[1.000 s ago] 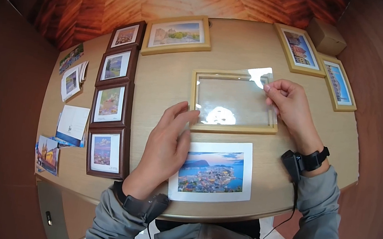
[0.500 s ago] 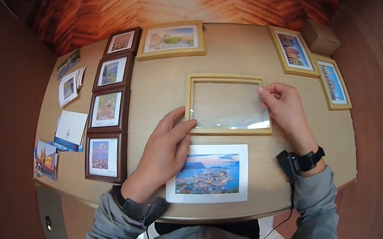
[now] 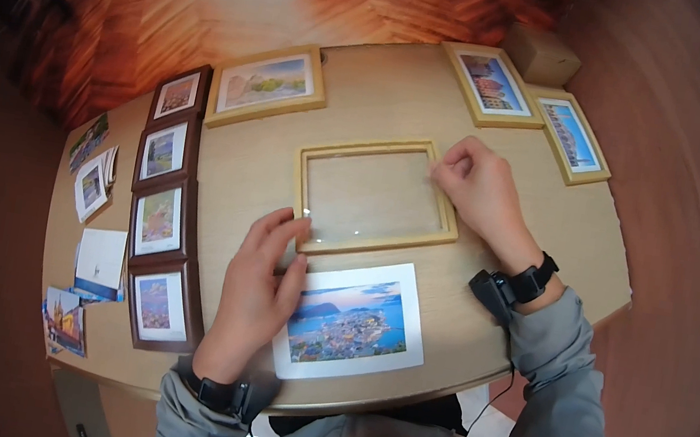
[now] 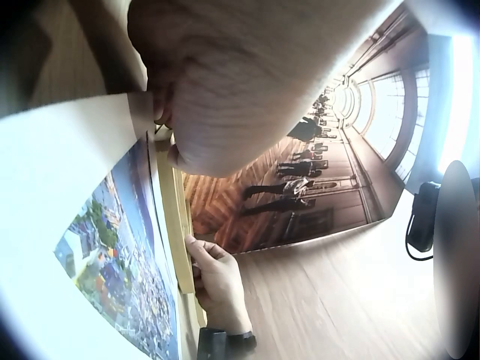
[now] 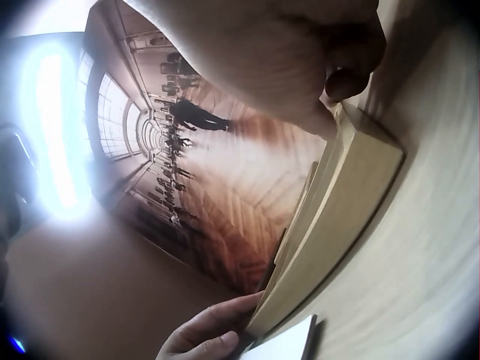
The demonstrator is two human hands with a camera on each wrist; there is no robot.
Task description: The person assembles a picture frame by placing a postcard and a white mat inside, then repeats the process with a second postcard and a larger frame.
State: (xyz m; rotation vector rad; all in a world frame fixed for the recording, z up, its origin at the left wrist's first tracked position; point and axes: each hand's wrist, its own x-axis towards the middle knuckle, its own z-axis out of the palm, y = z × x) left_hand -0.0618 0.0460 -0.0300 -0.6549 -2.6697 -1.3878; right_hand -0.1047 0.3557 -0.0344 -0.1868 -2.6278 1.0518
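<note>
A light wooden picture frame [image 3: 364, 246] lies on the table with a clear sheet [image 3: 372, 195] in its opening. My right hand [image 3: 487, 190] is at the frame's upper right corner, thumb and curled index finger pinching the edge of the sheet. In the right wrist view, those fingertips are right at the frame's corner [image 5: 341, 161]. My left hand [image 3: 257, 286] has loosely bent fingers, their tips touching the frame's lower left corner. Just below the frame lies a white-bordered photo print [image 3: 357, 320] of a coastal town, partly overlapped by the left hand in the head view.
Several dark brown frames [image 3: 157, 225] stand in a column on the left. Loose photo cards [image 3: 89, 186] lie beyond them. Light wooden frames holding pictures lie at the back left [image 3: 269, 85] and back right [image 3: 495, 86]. A cardboard box [image 3: 540, 57] sits at the far right corner.
The clear sheet has come down from a raised, glaring position into the frame's opening, with my right hand at its right side. My left fingers remain at the frame's lower left. The head view has shifted.
</note>
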